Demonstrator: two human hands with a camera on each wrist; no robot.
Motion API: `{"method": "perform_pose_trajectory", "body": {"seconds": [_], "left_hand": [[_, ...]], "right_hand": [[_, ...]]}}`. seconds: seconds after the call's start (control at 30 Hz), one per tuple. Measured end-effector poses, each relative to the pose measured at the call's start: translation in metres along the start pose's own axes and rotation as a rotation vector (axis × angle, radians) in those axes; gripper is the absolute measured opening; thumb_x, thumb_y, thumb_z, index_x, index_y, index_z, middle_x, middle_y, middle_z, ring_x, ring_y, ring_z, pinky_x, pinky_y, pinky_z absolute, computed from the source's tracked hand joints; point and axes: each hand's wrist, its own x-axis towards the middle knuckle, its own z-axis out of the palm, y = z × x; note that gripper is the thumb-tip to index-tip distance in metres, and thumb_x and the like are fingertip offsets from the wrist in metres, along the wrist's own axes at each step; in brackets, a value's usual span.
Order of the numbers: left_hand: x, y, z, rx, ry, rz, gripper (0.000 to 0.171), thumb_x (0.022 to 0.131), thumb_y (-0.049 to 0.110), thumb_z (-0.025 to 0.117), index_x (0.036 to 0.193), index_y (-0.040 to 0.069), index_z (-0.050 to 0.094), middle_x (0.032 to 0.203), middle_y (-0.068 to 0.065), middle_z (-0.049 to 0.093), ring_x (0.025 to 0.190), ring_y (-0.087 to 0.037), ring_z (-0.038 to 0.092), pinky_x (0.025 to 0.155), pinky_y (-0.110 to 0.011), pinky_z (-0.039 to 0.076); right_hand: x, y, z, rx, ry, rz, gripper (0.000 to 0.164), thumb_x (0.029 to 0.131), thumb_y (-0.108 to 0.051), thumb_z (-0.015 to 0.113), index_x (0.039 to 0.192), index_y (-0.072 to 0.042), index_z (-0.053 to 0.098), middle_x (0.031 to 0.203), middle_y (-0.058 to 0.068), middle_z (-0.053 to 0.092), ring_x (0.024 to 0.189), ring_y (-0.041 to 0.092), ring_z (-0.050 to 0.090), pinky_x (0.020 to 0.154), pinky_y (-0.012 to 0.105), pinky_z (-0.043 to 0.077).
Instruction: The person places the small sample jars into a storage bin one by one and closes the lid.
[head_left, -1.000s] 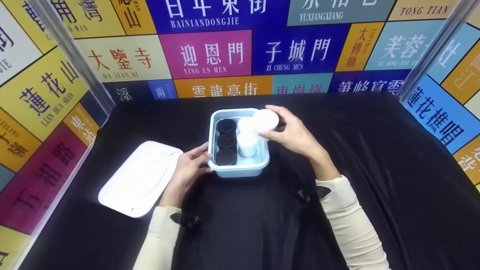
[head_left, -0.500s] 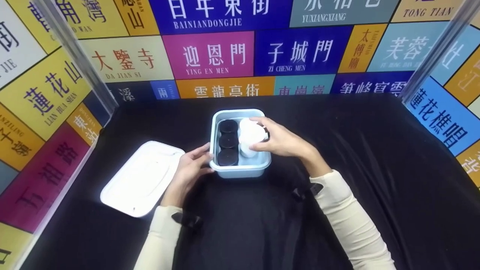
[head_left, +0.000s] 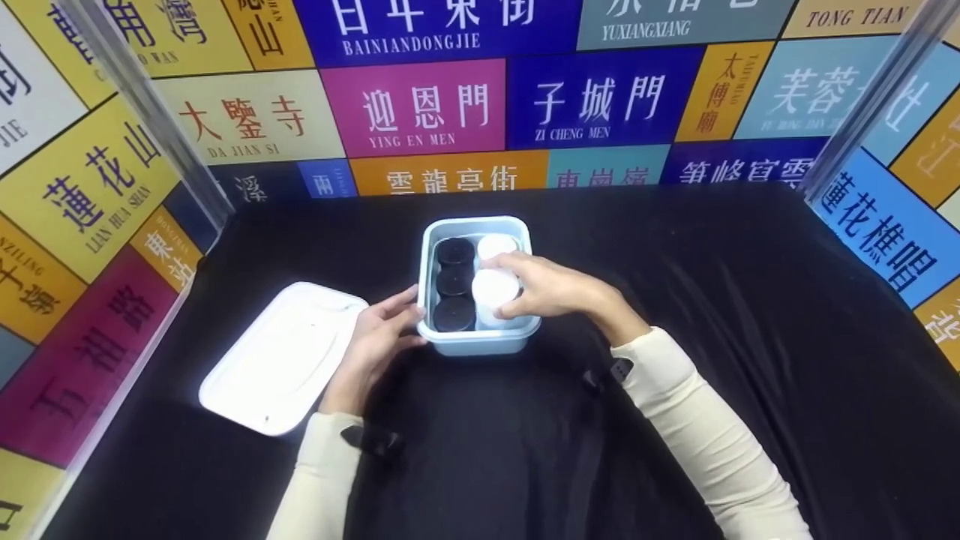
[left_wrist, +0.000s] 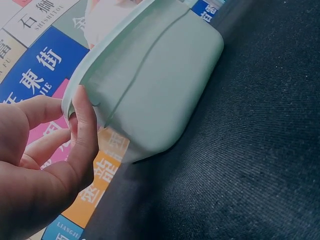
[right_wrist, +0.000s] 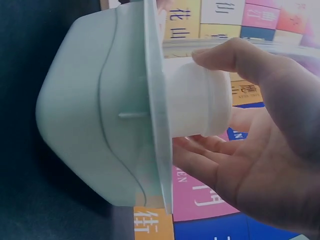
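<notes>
A pale blue-green box [head_left: 480,345] stands on the black cloth. My left hand [head_left: 379,334] pinches its left rim, with finger and thumb around the edge [left_wrist: 75,97] in the left wrist view. My right hand [head_left: 551,289] holds a white cylindrical jar [head_left: 495,289] by its sides, over the right half of the box. In the right wrist view the jar [right_wrist: 195,100] sticks up well above the rim; its lower end is hidden. Another white jar [head_left: 497,244] sits behind it. Three black round-topped jars [head_left: 454,281] stand in a row on the left.
A white rectangular lid [head_left: 281,356] lies on the black cloth [head_left: 480,450] left of the box. Printed panels with characters [head_left: 424,105] rise at the back and sides, with clear corner posts [head_left: 855,112] between them.
My right hand has carried the white jar from the box's right rim leftward and then nearer to me, over the right row. My left hand stays on the left rim.
</notes>
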Motion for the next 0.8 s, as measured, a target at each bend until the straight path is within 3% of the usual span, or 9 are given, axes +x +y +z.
{"method": "perform_pose_trajectory", "body": {"seconds": [0.3,0.5,0.8], "left_hand": [[0.0,0.0,0.0,-0.005,-0.001,-0.003,0.051,0.096,0.004,0.063,0.146,0.003,0.05,0.134,-0.021,0.058,0.084,-0.012,0.066,0.062,-0.022,0.06],[0.0,-0.001,-0.001,-0.003,-0.008,0.003,0.051,0.096,0.004,0.062,0.146,0.003,0.05,0.138,-0.021,0.058,0.084,-0.013,0.066,0.063,-0.023,0.061],[0.001,-0.001,-0.001,-0.012,-0.004,0.004,0.051,0.095,0.004,0.063,0.145,0.003,0.051,0.135,-0.021,0.059,0.083,-0.013,0.066,0.063,-0.023,0.061]], "right_hand": [[0.005,-0.004,0.0,-0.13,-0.079,0.005,0.065,0.079,-0.013,0.081,0.138,-0.006,0.057,0.135,0.018,0.058,0.116,0.033,0.055,0.108,0.046,0.047],[0.009,-0.006,0.006,-0.178,-0.094,0.065,0.064,0.077,-0.011,0.082,0.137,-0.007,0.061,0.126,0.018,0.051,0.109,0.03,0.052,0.103,0.041,0.049],[0.014,-0.005,0.011,-0.273,-0.113,0.064,0.061,0.073,-0.005,0.081,0.132,-0.007,0.065,0.12,0.017,0.055,0.107,0.027,0.049,0.102,0.038,0.048]]}}
